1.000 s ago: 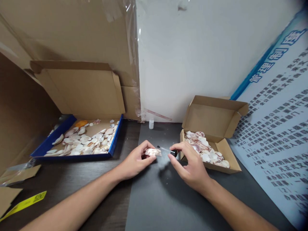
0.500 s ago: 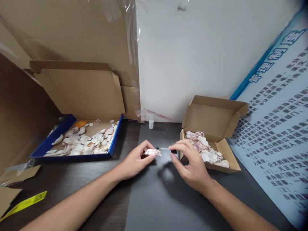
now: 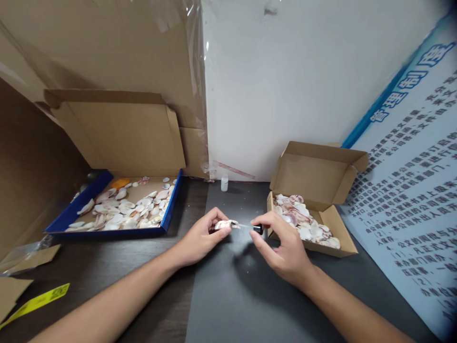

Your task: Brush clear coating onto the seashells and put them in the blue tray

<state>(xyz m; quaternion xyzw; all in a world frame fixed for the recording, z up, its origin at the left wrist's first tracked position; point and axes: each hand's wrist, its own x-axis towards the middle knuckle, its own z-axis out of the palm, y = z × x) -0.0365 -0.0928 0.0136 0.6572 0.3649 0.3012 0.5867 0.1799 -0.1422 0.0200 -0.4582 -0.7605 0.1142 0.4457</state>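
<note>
Around the middle of the frame, your left hand [image 3: 202, 240] has its grip pinching a speckled shell [image 3: 223, 225] between thumb and fingers, above the tabletop [image 3: 157, 295]. Just right of it, your right hand [image 3: 285, 243] pinches the black cap [image 3: 258, 229] of a small brush [image 3: 244, 226], its tip at the shell's right end. Above them a small bottle [image 3: 224, 184] stands upright. At frame left, a blue box [image 3: 107, 234] holds loose shells [image 3: 123, 209]; at frame right, a cardboard box [image 3: 330, 221] holds more shells [image 3: 303, 221].
</note>
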